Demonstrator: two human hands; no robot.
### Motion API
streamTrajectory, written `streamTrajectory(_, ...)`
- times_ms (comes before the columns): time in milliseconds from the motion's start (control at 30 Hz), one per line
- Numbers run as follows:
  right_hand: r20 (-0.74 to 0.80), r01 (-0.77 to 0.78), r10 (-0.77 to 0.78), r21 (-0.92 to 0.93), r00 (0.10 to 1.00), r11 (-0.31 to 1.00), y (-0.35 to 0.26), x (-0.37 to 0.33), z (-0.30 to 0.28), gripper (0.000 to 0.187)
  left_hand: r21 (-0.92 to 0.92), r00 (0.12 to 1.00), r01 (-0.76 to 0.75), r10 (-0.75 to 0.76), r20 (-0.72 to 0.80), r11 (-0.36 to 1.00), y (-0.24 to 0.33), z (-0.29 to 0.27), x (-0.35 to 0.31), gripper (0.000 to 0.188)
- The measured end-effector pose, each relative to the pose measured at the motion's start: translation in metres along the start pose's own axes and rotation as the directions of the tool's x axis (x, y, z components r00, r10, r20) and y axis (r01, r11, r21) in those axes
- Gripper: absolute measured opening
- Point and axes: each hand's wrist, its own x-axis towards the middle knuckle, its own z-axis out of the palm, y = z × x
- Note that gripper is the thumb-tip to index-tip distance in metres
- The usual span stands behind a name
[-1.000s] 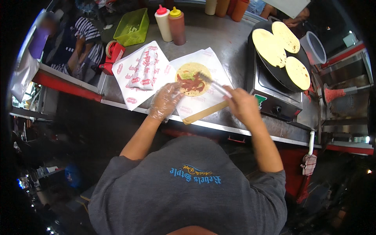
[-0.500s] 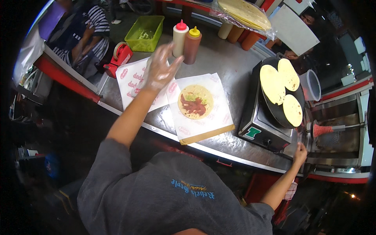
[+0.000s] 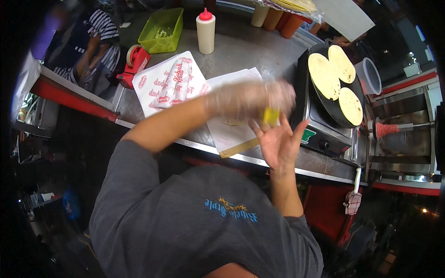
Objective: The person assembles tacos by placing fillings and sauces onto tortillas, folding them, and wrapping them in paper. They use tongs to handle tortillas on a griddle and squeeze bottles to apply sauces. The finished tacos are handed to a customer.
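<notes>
My left hand (image 3: pixel 255 98), in a clear plastic glove and blurred by motion, grips a squeeze bottle tipped over, its yellow cap (image 3: pixel 271 116) pointing down. The hand hides most of the bottle. Close below the cap is my right hand (image 3: pixel 282 147), bare, palm up, fingers spread; whether it touches the cap I cannot tell. Beneath my left hand lies printed wrapping paper (image 3: pixel 238 141). Only an edge of the flatbread (image 3: pixel 230 123) on it shows; its filling is hidden. To the left, a paper-wrapped roll (image 3: pixel 178 88) rests on another printed sheet (image 3: pixel 147 85).
A red-capped bottle of pale sauce (image 3: pixel 206 34) stands behind the papers. A green basket (image 3: pixel 162 30) and red tape dispenser (image 3: pixel 134 65) are at the back left. On the right, flatbreads (image 3: pixel 324 76) lie on a black griddle (image 3: pixel 324 113), with a vertical meat spit (image 3: pixel 387 129) beyond.
My left hand has picked up the yellow-capped bottle, swung it right over the flatbread and turned it cap down. My right hand has come from the griddle's right side to below the cap.
</notes>
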Motion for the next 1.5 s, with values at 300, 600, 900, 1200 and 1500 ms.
streamTrajectory(300,-0.083,0.358,-0.61,-0.743,0.788,0.565,0.016,0.075,-0.004,0.044,-0.006,0.872,0.49,-0.49,0.005,0.871,0.102,0.048,-0.128,0.044)
streamTrajectory(600,0.147,0.606,-0.772,-0.715,0.619,0.35,0.025,0.115,0.002,0.036,-0.653,0.605,0.636,-0.791,0.09,0.411,0.067,0.072,-0.146,0.046)
streamTrajectory(900,0.615,0.572,-0.033,-0.75,0.788,-0.331,0.082,0.054,0.012,0.106,-0.932,0.623,0.226,-0.778,-0.085,0.283,0.002,0.0,-0.08,0.079)
streamTrajectory(1200,0.258,0.245,-0.477,-0.965,0.84,-0.09,0.065,0.316,0.006,0.089,0.435,0.392,0.576,0.232,-0.89,0.692,-0.068,-0.127,-0.013,0.09)
streamTrajectory(1500,0.017,0.407,-0.562,-0.707,0.827,0.578,0.094,0.244,0.025,0.085,0.306,0.602,0.531,-0.097,-0.793,0.791,-0.048,-0.146,-0.044,0.05)
